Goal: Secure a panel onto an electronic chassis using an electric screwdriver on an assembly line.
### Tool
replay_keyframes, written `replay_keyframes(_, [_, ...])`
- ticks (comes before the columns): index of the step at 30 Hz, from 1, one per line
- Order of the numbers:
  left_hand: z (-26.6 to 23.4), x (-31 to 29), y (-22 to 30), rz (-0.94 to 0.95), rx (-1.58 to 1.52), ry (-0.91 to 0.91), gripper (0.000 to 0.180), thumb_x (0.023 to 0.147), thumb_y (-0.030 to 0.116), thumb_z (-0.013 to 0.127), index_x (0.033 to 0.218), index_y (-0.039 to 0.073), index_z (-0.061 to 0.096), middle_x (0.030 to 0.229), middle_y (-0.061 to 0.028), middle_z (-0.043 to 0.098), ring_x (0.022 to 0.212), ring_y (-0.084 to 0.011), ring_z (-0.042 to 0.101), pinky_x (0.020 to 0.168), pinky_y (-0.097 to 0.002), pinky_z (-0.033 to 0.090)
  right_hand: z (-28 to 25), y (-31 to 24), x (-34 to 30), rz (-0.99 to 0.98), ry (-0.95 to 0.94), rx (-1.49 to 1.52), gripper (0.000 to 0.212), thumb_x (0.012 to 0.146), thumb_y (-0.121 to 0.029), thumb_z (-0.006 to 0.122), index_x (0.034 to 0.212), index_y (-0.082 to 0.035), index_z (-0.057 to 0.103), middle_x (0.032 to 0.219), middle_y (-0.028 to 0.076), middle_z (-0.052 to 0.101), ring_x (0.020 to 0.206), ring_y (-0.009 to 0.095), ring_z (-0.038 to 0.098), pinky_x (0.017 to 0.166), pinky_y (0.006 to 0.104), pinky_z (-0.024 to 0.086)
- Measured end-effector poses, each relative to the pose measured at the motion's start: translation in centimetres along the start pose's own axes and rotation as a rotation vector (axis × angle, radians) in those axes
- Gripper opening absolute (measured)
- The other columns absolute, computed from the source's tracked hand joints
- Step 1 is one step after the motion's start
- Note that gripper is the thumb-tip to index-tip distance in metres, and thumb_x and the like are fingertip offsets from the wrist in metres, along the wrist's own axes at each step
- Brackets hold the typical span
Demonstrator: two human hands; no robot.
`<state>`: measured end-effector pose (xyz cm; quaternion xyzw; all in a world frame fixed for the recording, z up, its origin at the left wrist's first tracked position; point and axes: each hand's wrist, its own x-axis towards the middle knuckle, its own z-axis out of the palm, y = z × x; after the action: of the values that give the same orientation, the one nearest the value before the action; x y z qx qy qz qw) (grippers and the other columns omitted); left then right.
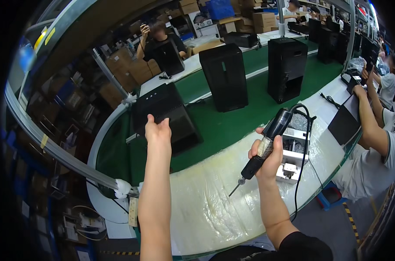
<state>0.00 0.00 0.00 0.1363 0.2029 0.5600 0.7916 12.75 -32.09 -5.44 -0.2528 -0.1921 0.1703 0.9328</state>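
Observation:
My right hand (268,155) is wrapped round a black electric screwdriver (275,124), whose thin bit points down and left above the plastic-covered bench. A black cord loops from its top end. My left hand (158,130) reaches forward with thumb and fingers apart, holding nothing that I can see. Just beyond it a black box-shaped case (180,117) lies on the green conveyor belt (219,130); whether my fingers touch it I cannot tell. White trays (295,155) with small metal parts sit beside my right hand.
On the belt stand a tall black case (225,78) and another with an open front (286,71). Across it, a person holds a black case (168,58). At the right, a co-worker's arm (373,122) reaches over a dark panel (346,121). A metal post (106,71) rises at left.

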Motion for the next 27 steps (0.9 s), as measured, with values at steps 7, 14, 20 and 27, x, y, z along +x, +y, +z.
replay_keyframes(7, [2.1, 7.8, 2.4, -0.002, 0.241, 0.265, 0.038, 0.103, 0.03, 0.052, 0.131, 0.004, 0.049, 0.13, -0.021, 0.052, 0.119, -0.0353, 0.053, 0.104, -0.0507, 0.045, 0.3, 0.8, 0.9, -0.037, 0.0, -0.078, 0.037, 0.103, -0.032, 0.038, 0.119, 0.002, 0.042, 0.111, 0.019, 0.058, 0.054, 0.017, 0.058, 0.047, 0.0286, 0.049])
replay_keyframes(14, [2.6, -4.3, -9.7, 0.879, 0.975, -0.129, 0.028, 0.092, 0.007, 0.053, 0.119, -0.001, 0.053, 0.122, -0.016, 0.057, 0.114, -0.0287, 0.057, 0.099, -0.0383, 0.045, -1.6, 0.2, 2.4, -0.155, 0.039, -0.186, 0.04, 0.104, -0.033, 0.037, 0.123, 0.002, 0.038, 0.112, 0.022, 0.056, 0.052, 0.017, 0.057, 0.043, 0.0275, 0.049])
replay_keyframes(20, [11.4, 4.6, -20.2, 1.288, 1.779, -0.918, 0.025, 0.09, 0.012, 0.055, 0.108, -0.004, 0.062, 0.131, -0.0238, 0.054, 0.125, -0.0384, 0.05, 0.105, -0.0447, 0.041, -2.0, -1.4, 2.5, -0.23, 0.076, -0.218, 0.047, 0.104, -0.039, 0.035, 0.119, 0.005, 0.041, 0.113, 0.021, 0.055, 0.051, 0.015, 0.056, 0.042, 0.0265, 0.049])
replay_keyframes(27, [15.5, 8.4, -22.6, 1.229, 2.249, -0.705, 0.069, 0.094, 0.042, 0.053, 0.146, 0.0, 0.038, 0.153, -0.0182, 0.038, 0.145, -0.0328, 0.029, 0.116, -0.0576, 0.018, -2.9, -2.3, 3.6, -0.232, 0.239, -0.228, 0.054, 0.104, -0.045, 0.032, 0.118, 0.005, 0.046, 0.085, 0.016, 0.06, 0.047, 0.013, 0.051, 0.042, 0.0257, 0.046])
